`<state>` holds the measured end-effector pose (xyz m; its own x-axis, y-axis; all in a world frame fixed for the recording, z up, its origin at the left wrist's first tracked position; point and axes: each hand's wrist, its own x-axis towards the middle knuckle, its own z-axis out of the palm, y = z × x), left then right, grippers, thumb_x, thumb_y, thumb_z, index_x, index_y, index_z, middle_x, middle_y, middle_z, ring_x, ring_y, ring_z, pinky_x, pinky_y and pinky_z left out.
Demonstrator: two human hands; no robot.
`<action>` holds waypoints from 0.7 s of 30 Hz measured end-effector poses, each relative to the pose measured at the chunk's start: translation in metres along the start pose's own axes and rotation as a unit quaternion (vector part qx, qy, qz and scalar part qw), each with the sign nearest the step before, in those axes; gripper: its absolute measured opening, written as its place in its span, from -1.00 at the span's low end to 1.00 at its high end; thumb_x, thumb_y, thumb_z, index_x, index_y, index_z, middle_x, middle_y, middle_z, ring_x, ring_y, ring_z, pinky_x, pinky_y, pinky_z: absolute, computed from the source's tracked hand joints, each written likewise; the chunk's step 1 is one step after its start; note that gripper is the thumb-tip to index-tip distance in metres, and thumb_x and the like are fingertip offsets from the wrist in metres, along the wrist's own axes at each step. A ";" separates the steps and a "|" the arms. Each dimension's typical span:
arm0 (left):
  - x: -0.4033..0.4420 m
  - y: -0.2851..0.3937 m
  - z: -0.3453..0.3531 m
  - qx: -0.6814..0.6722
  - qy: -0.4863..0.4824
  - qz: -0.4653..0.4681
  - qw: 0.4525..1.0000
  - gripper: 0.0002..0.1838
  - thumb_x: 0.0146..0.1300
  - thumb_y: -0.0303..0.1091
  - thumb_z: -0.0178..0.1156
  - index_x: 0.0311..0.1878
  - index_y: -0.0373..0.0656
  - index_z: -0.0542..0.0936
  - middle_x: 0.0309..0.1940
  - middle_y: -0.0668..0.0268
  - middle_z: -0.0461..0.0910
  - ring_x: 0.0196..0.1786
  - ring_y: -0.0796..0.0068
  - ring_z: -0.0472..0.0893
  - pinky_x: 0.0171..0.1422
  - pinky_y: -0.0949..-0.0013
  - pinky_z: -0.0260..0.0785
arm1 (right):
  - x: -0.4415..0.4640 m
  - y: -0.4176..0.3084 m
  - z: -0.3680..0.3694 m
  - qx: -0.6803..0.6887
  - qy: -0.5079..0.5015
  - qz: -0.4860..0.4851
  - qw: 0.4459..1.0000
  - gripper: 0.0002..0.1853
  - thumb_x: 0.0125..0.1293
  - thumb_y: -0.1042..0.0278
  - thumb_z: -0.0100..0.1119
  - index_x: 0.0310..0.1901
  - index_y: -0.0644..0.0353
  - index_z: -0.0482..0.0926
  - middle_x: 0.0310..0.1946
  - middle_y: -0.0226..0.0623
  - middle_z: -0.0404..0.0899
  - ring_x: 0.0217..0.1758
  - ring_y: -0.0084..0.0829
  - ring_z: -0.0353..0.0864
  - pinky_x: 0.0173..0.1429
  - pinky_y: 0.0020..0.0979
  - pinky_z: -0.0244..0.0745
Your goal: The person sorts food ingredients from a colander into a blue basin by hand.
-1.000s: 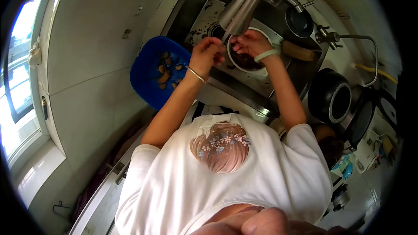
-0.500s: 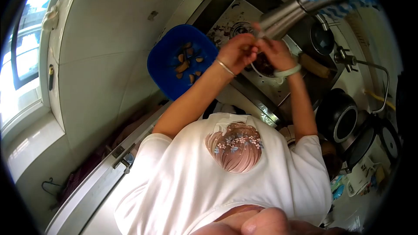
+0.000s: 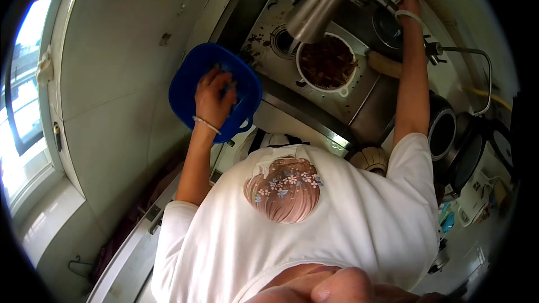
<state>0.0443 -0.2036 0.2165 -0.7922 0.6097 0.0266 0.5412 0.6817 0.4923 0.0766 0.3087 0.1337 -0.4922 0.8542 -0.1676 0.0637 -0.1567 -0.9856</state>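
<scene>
Over the inside of a blue plastic basin (image 3: 182, 106), my left hand (image 3: 214, 94) has its fingers apart, covering most of the pale cut pieces that lie there. My right hand (image 3: 411, 3) reaches far forward to the tap lever (image 3: 400, 0), with its fingers closed around the end. The metal tap (image 3: 314, 14), wrapped in blue and white cloth higher up, points down into the sink. What looks like a thin stream of water comes from its mouth. Below it stands a white strainer (image 3: 343, 92) with dark reddish-brown pieces inside.
Dark scraps lie around the drain (image 3: 283, 40) in the steel sink (image 3: 264, 19). A long pale brown item (image 3: 384, 65) rests by the sink's right side. Dark pans (image 3: 471, 140) stand at the right. A tiled wall (image 3: 123, 73) and a window close off the left.
My hands have parted from under the tap. The left has gone to the basin, the right forward to the tap lever. The strainer is now in full sight.
</scene>
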 end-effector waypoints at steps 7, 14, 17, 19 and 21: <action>-0.004 0.018 0.012 -0.180 -0.012 -0.098 0.979 -0.70 -0.09 -0.49 0.09 -0.19 -0.17 0.50 -0.05 0.08 0.37 -0.03 0.17 0.40 -0.13 0.32 0.37 | -0.081 0.027 0.007 -0.361 0.007 -0.446 0.819 -0.46 0.01 0.24 0.14 0.05 0.24 0.27 -0.01 -0.08 0.30 -0.02 -0.08 0.29 0.06 -0.17 0.19; 0.003 0.043 0.013 -0.169 -0.028 -0.023 0.985 -0.71 -0.10 -0.48 0.09 -0.21 -0.18 0.49 -0.09 0.11 0.39 -0.04 0.14 0.39 -0.04 0.30 0.27 | -0.222 0.150 0.059 -0.568 -0.353 -0.105 0.736 -0.45 -0.04 0.33 0.16 0.07 -0.13 0.28 0.18 -0.14 0.05 0.21 0.01 0.04 0.15 0.01 0.11; 0.000 0.042 0.016 -0.177 -0.032 -0.026 0.983 -0.72 -0.11 -0.50 0.08 -0.22 -0.19 0.49 -0.11 0.11 0.40 -0.05 0.13 0.39 -0.03 0.28 0.26 | -0.243 0.147 0.074 -0.656 -0.334 -0.032 0.676 -0.37 -0.02 0.29 0.13 0.13 -0.40 0.18 0.26 -0.18 -0.20 0.29 0.14 -0.40 0.01 0.44 -0.13; -0.002 0.041 0.020 -0.181 -0.029 -0.019 0.983 -0.72 -0.11 -0.50 0.08 -0.22 -0.19 0.49 -0.12 0.11 0.40 -0.05 0.13 0.39 -0.02 0.28 0.25 | -0.242 0.142 0.083 -0.671 -0.353 -0.019 0.652 -0.41 0.00 0.29 0.10 0.12 -0.37 0.21 0.26 -0.19 -0.17 0.29 0.14 -0.35 0.03 0.41 -0.12; -0.004 0.041 0.022 -0.173 -0.032 0.005 0.984 -0.72 -0.11 -0.51 0.08 -0.23 -0.20 0.48 -0.14 0.12 0.41 -0.06 0.13 0.39 -0.01 0.27 0.25 | -0.240 0.140 0.087 -0.687 -0.371 -0.007 0.625 -0.44 0.01 0.29 0.08 0.10 -0.35 0.24 0.25 -0.20 -0.14 0.28 0.14 -0.31 0.04 0.39 -0.10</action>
<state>0.0753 -0.1693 0.2172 -0.7627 0.6466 -0.0165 0.4113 0.5046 0.7591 0.1285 0.0382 0.0378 -0.7359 0.3058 -0.6041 0.4894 0.8568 -0.1626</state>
